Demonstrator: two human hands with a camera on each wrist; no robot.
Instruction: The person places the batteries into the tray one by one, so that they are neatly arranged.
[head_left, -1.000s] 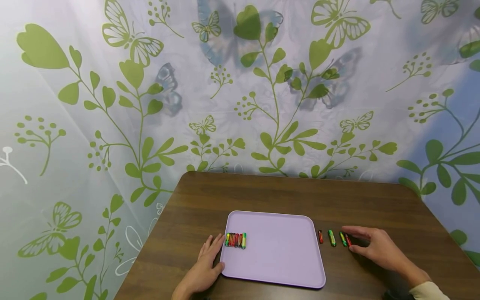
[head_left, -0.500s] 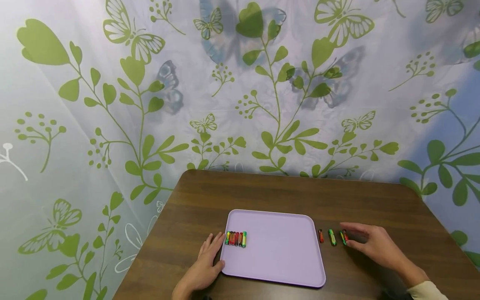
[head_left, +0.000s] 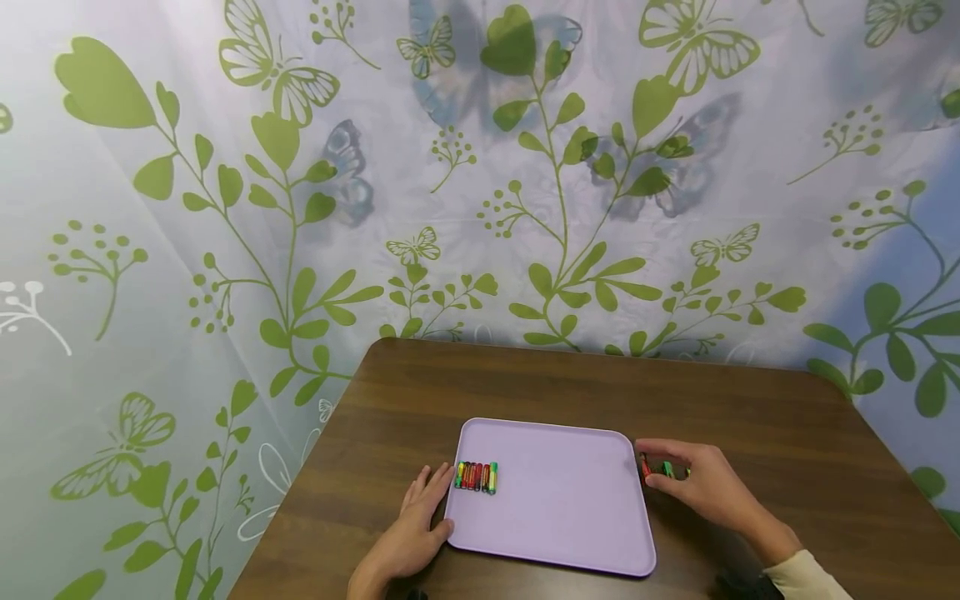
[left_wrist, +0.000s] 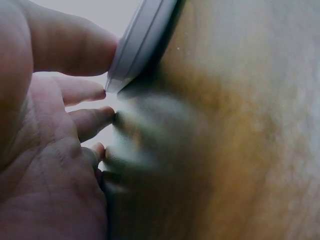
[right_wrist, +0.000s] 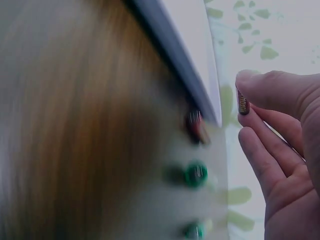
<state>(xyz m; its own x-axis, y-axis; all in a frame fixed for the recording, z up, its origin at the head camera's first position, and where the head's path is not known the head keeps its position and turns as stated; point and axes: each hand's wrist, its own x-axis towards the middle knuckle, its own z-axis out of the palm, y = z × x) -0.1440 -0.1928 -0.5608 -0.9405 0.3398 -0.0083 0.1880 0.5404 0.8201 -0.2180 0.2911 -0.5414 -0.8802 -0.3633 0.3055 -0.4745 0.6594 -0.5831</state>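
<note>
My right hand (head_left: pixel 705 483) pinches a small red battery (right_wrist: pixel 243 104) between thumb and fingertips, raised beside the right edge of the lilac tray (head_left: pixel 555 500). Below it on the table, the right wrist view shows another red battery (right_wrist: pixel 194 125) close by the tray's edge, then a green battery (right_wrist: pixel 195 174) and a second green battery (right_wrist: pixel 194 232). My left hand (head_left: pixel 408 525) lies at the tray's left side, fingers spread and thumb against the rim (left_wrist: pixel 135 50). Just inside that rim, several red and green batteries (head_left: pixel 476 477) lie side by side in a row.
The dark brown wooden table (head_left: pixel 600 383) extends around the tray. Behind it hangs a pale curtain (head_left: pixel 480 183) printed with green leaves and butterflies, close to the table's back edge.
My right hand has picked up the red battery at the far right of the loose ones and moved left with it toward the tray. The left hand keeps its place.
</note>
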